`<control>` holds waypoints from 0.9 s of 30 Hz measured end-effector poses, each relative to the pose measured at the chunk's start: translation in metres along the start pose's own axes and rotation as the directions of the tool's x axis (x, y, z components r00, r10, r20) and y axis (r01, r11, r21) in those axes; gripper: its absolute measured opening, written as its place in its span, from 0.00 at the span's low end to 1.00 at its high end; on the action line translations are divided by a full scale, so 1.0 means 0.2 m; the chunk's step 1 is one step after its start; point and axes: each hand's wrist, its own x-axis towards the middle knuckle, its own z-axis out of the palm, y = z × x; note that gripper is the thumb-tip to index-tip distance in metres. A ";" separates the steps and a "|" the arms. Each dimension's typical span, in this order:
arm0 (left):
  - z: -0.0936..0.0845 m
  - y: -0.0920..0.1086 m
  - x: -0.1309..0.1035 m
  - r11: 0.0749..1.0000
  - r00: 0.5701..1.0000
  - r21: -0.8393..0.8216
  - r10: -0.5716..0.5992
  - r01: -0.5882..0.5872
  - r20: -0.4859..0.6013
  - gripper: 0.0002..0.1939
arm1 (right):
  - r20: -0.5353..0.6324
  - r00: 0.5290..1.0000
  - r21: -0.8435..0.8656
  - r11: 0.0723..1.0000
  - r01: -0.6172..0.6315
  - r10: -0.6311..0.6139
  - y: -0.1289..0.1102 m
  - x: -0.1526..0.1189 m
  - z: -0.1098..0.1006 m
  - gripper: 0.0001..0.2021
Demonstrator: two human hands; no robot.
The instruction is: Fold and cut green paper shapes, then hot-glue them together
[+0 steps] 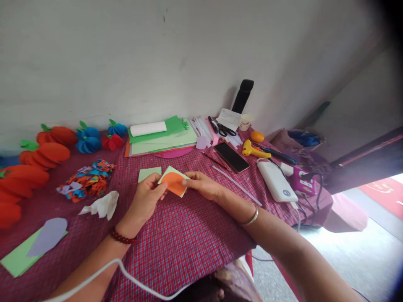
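Between my two hands, above the checked tablecloth (176, 235), is an orange paper cutout (174, 183) with one rounded edge. It lies over light green paper (168, 170), whose pale corners show behind it. My left hand (150, 191) pinches the left side, thumb on top. My right hand (200, 184) pinches the right side, its thumb on the orange piece. Another light green sheet (146, 173) lies flat on the cloth just behind my left hand. At the lower left, a lilac paper cutout (50, 235) rests on a light green paper strip (23, 253).
Folded paper pumpkins (45, 155) line the left. Near them are paper scraps (91, 180) and a crumpled white tissue (102, 205). Stacked coloured paper (163, 140) is at the back. A phone (231, 156), scissors (226, 129), yellow glue gun (253, 150) and white power bank (276, 180) lie right. A white cable (138, 283) crosses in front.
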 end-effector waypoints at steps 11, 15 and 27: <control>0.04 -0.02 -0.03 0.997 0.992 -0.081 -0.003 0.013 0.127 0.08 | -0.058 0.998 0.044 0.999 -0.028 0.030 0.04 0.01 0.00 0.17; 0.06 -0.05 -0.04 1.000 0.992 0.030 0.006 -0.010 0.125 0.05 | -0.098 0.995 0.055 0.998 -0.001 0.006 0.05 0.02 0.01 0.17; 0.05 -0.08 -0.05 0.977 0.999 0.209 0.041 -0.043 0.016 0.09 | -0.147 0.983 -0.206 0.975 0.079 -0.111 0.09 0.02 0.00 0.19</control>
